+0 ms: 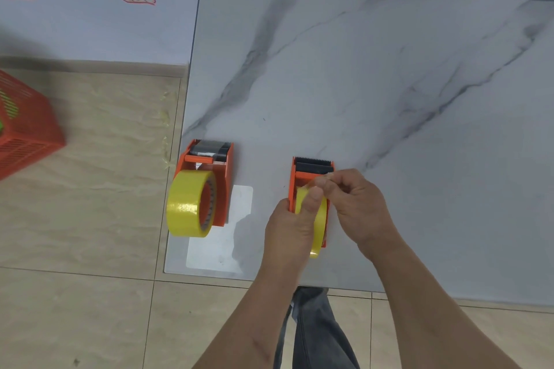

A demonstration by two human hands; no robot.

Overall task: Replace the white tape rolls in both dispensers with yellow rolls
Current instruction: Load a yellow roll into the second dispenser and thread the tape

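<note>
Two orange tape dispensers stand near the front left of a marble table. The left dispenser (223, 172) carries a wide yellow roll (187, 204) on its left side. In the right dispenser (311, 169) sits a narrower yellow roll (318, 234). My left hand (292, 225) grips that roll and the dispenser's left side, thumb on top of the roll. My right hand (356, 204) pinches the free end of the yellow tape just behind the dispenser's black serrated blade. No white roll is in view.
The marble table (389, 99) extends far and right, with a white rectangle (221, 249) under the left dispenser. An orange mesh basket (24, 126) stands on the tiled floor at left. My legs show below the table's front edge.
</note>
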